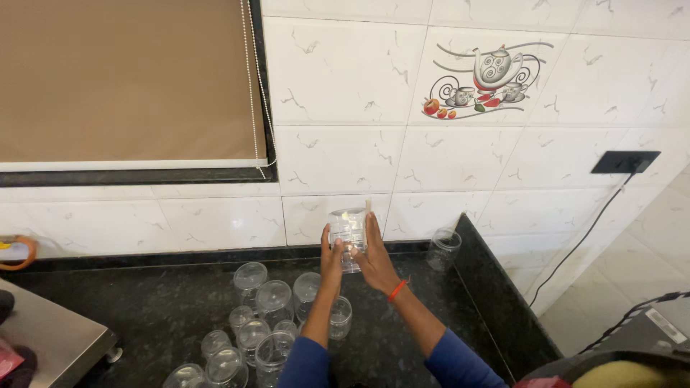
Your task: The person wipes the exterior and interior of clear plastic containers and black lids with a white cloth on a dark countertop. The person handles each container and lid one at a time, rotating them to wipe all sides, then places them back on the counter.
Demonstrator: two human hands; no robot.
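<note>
Left hand (pixel 331 253) and right hand (pixel 374 257) clamp fingers around raised jar (pixel 348 228), apparently steadying it; more jars (pixel 260 316) cluster at 7 o'clock.

Dark granite counter (pixel 180 302) carries clustered clear jars (pixel 259 316), one apart (pixel 443 249).

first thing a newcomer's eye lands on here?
Both hands, left hand and right hand, hold a clear jar up against the white tiled wall, mid-frame. Below it, a cluster of clear jars crowds the dark counter. A teapot-picture tile sits upper right.
</note>
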